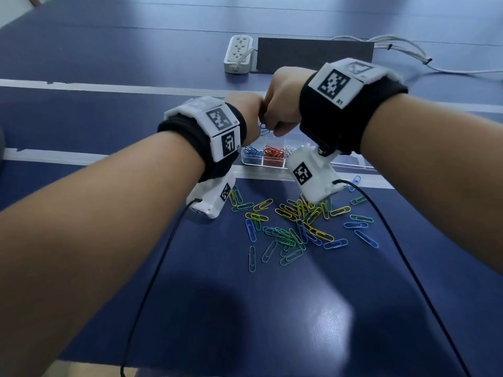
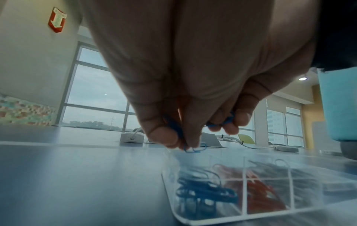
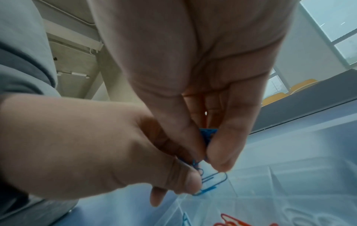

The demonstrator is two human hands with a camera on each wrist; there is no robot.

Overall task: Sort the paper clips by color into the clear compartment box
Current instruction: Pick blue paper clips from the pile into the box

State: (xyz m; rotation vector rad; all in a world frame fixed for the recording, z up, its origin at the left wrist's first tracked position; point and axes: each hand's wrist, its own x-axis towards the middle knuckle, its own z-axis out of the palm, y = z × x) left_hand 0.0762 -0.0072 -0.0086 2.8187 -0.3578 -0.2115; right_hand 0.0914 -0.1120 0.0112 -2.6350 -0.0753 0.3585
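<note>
Head view: both hands meet above the clear plastic compartment box (image 1: 272, 162), the left hand (image 1: 246, 115) and right hand (image 1: 283, 102) each pinching linked blue wire paper clips (image 1: 264, 129); loose yellow, green and blue clips (image 1: 299, 224) lie nearer on the dark blue table (image 1: 109, 77).

Left wrist view: thumb and fingers (image 2: 164, 137) curl round blue clips over the blue compartment (image 2: 204, 191).

Right wrist view: fingertips (image 3: 222, 160) nip the tangle. Tugged apart, a clip could spring into the red compartment (image 3: 231, 221).
</note>
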